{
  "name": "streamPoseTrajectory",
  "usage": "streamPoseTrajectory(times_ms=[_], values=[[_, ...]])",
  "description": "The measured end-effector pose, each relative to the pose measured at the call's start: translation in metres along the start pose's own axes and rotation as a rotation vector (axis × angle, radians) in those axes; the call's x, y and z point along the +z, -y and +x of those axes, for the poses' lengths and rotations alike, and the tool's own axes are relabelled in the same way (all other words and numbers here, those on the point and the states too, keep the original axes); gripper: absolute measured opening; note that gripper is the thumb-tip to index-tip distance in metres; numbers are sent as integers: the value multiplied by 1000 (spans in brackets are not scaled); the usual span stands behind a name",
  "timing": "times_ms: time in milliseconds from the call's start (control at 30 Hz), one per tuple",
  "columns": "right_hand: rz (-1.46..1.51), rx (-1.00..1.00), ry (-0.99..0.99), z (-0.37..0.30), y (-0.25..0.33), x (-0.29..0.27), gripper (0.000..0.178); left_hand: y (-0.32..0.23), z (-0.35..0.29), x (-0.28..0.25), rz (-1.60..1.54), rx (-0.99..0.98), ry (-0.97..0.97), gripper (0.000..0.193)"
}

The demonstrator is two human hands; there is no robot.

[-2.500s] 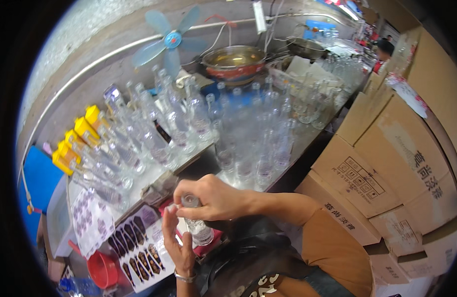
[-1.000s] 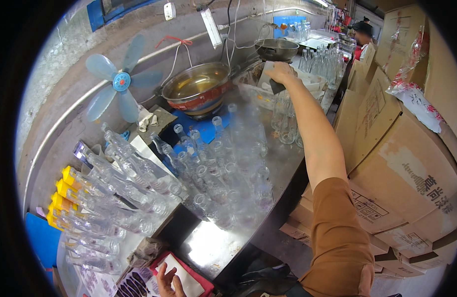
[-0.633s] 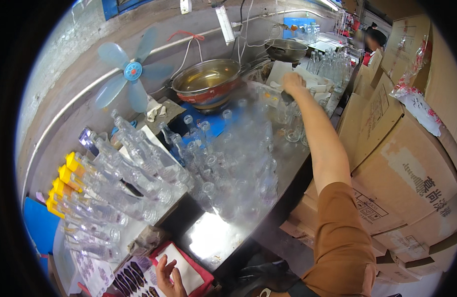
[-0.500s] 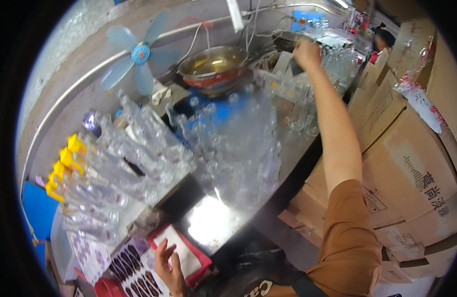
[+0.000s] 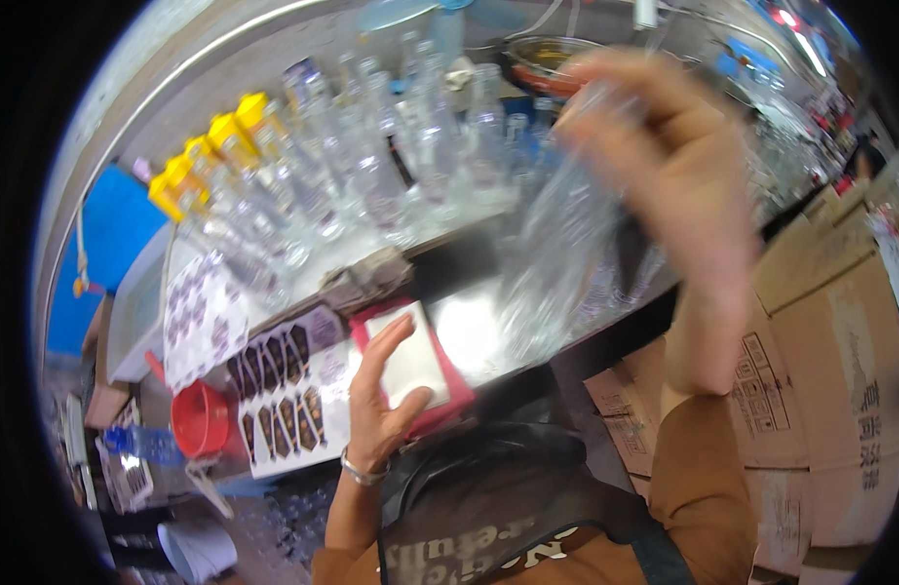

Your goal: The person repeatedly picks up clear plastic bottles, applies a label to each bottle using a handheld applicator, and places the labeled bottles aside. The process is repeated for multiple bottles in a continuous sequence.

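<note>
My right hand (image 5: pixel 664 156), raised over the bench and smeared by motion, grips a clear glass bottle (image 5: pixel 556 244) near its neck. The bottle slants down toward the bench's shiny metal top and is blurred too. My left hand (image 5: pixel 379 400) hovers by the bench's front edge, fingers apart and holding nothing. Beneath and beside it lies a white pad (image 5: pixel 415 356) on a red cloth or tray (image 5: pixel 456 390). Upright glass bottles (image 5: pixel 381 185) stand in rows on a raised shelf beyond my left hand.
Sheets with dark bottle-shaped decals (image 5: pixel 279 424) and purple prints (image 5: pixel 206 302) lie at left, near a red plastic cup (image 5: pixel 198 419). Yellow pieces (image 5: pixel 230 136) sit at the rows' far left. A metal basin (image 5: pixel 547 58) stands behind. Cardboard boxes (image 5: pixel 820 390) line the right.
My right hand has come back from the bench's far end and now has a bottle. The view has turned left and down. My left hand stays open near the white pad.
</note>
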State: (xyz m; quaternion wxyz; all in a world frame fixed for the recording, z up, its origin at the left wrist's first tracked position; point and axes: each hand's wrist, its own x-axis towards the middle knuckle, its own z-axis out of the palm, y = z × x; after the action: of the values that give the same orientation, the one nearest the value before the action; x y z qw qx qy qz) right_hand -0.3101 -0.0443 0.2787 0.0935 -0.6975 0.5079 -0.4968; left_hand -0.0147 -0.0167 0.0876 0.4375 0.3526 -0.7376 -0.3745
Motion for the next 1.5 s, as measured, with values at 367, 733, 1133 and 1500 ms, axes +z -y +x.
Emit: streamPoseTrajectory(times_ms=[367, 733, 1133, 1500], values=[[224, 4, 221, -45, -75, 242, 46, 78, -33, 17, -685, -521, -256, 79], [323, 232, 416, -161, -71, 202, 43, 42, -30, 10, -411, -443, -271, 69], [512, 414, 490, -180, -85, 211, 51, 42, -37, 15, -231, -476, -303, 66], [539, 559, 515, -175, -66, 217, 54, 57, -47, 11, -459, -431, -316, 63]])
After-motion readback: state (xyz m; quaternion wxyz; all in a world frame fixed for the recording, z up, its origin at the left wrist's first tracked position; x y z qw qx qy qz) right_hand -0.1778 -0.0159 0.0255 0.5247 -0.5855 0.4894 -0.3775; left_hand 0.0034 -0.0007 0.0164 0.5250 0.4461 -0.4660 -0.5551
